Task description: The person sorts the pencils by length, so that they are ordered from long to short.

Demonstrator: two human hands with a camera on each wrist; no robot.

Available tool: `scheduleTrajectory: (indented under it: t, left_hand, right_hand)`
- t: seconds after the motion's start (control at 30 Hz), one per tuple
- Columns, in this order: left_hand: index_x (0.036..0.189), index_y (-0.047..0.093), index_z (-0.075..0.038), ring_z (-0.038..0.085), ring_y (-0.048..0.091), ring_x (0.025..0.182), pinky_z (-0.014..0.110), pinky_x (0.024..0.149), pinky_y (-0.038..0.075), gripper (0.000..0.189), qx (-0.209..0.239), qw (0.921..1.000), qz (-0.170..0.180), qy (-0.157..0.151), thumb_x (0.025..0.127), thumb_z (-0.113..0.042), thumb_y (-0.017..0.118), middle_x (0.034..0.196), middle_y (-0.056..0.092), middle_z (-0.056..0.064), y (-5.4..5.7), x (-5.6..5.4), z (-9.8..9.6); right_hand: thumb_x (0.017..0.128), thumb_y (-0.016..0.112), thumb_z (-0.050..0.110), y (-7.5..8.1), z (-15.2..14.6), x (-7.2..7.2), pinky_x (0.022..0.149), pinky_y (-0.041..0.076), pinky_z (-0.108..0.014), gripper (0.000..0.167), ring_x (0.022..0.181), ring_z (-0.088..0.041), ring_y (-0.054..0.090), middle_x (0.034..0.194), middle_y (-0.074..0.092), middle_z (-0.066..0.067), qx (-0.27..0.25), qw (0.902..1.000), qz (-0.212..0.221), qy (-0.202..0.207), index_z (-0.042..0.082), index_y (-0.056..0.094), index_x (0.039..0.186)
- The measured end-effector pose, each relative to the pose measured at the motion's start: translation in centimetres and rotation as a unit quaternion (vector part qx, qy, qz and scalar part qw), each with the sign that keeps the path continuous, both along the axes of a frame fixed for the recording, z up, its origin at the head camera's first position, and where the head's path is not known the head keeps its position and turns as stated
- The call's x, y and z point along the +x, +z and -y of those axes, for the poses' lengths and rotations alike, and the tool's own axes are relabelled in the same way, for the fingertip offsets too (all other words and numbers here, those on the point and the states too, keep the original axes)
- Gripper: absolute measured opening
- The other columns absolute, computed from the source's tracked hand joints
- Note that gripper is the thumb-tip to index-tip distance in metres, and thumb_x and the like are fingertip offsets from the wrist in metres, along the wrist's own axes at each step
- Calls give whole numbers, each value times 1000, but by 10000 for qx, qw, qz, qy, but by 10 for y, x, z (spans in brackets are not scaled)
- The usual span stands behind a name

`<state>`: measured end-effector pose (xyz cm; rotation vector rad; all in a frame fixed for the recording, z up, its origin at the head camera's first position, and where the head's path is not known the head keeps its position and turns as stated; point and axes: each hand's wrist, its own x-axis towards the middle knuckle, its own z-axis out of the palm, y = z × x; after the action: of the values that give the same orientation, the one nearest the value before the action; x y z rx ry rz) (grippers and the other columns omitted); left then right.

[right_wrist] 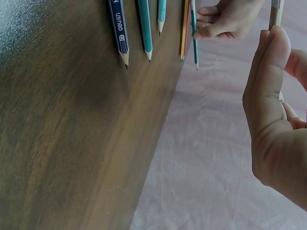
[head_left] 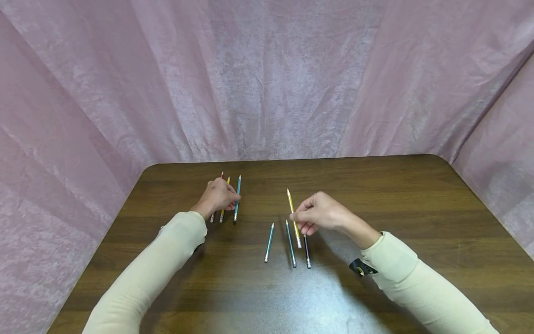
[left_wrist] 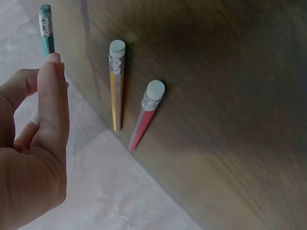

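Observation:
My left hand (head_left: 219, 194) pinches a teal pencil (head_left: 238, 184) between thumb and fingers, its tip pointing away from me. Beside and partly under that hand lie a yellow pencil (left_wrist: 116, 96) and a red pencil (left_wrist: 141, 127), both with white erasers. A second yellow pencil (head_left: 290, 202) is pinched in my right hand (head_left: 323, 213), tip away and eraser toward me. Close by on the table are a short teal pencil (head_left: 270, 242), a longer teal pencil (head_left: 290, 244) and a dark navy pencil (right_wrist: 119, 24). The right hand overlaps the navy pencil's tip in the head view.
The brown wood-grain table (head_left: 396, 195) has rounded far corners. Pink curtain (head_left: 267, 83) hangs behind its back edge and along both sides. A small black device (head_left: 362, 267) sits at the right sleeve cuff.

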<state>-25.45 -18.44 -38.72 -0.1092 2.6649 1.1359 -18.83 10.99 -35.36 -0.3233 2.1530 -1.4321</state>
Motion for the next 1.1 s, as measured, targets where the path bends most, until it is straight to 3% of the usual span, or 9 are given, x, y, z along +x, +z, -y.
scheduleTrajectory:
  t: [0.47,0.8,1.1]
  left_hand:
    - [85,72,2,14,68,57,29,60,59,8,-759,9971,20,8,90,-5,70,67,70,9,-6,-5,-3]
    - [79,74,-2,13,69,59,30,65,59,16,-1343,9906,237,-76,92,-11,71,69,69,6,-8,-10,-4]
    - [68,74,-6,12,68,57,34,69,58,26,-1811,9832,180,-125,92,-16,72,63,69,3,-9,-14,-4]
  right_hand:
    - [92,69,10,-1,0,0,59,60,-31,18,57,-12,64,66,66,-8,36,10000,17,-2,-7,69,89]
    - [92,70,12,-2,0,0,61,60,-35,18,58,-12,65,65,66,-7,97,9999,-84,37,-6,70,88]
    - [92,70,12,-2,0,0,61,60,-34,19,58,-12,65,65,66,-7,105,9999,-72,59,-6,70,88]
